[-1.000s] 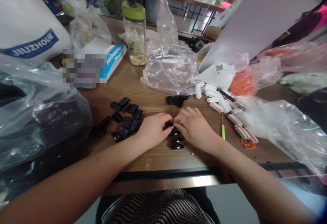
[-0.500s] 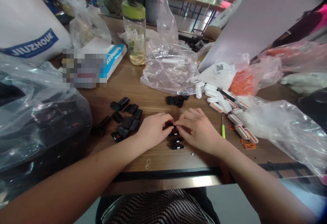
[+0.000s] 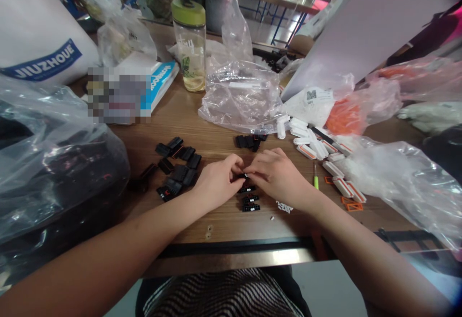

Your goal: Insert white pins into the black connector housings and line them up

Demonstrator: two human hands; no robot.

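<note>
- Connector (image 3: 242,176): in the head view you pinch this small black piece between the fingertips of both hands, lifted just off the table (image 3: 216,228), above the row (image 3: 250,198) of three black pieces with red and white marks.
- Your left hand (image 3: 216,182) is closed on the connector's left end, thumb and forefinger together on it; your right hand (image 3: 276,175) is closed on its right end the same way.
- Since a second ago your hands have risen a little and drawn tighter together, knuckles up, so the piece is now off the wood rather than pressed down by the row. My reading is that you are fitting or snapping something into it.
- A small white bit (image 3: 284,206) now shows on the table just below your right wrist; a moment ago your hand covered that spot.
- The connector looks black and blocky, with a white glint at the end by your right fingertips; most of it is hidden by your fingers.
- A loose pile (image 3: 176,165) of black housings lies to the left, white parts (image 3: 317,151) and a green tool (image 3: 315,182) to the right.
</note>
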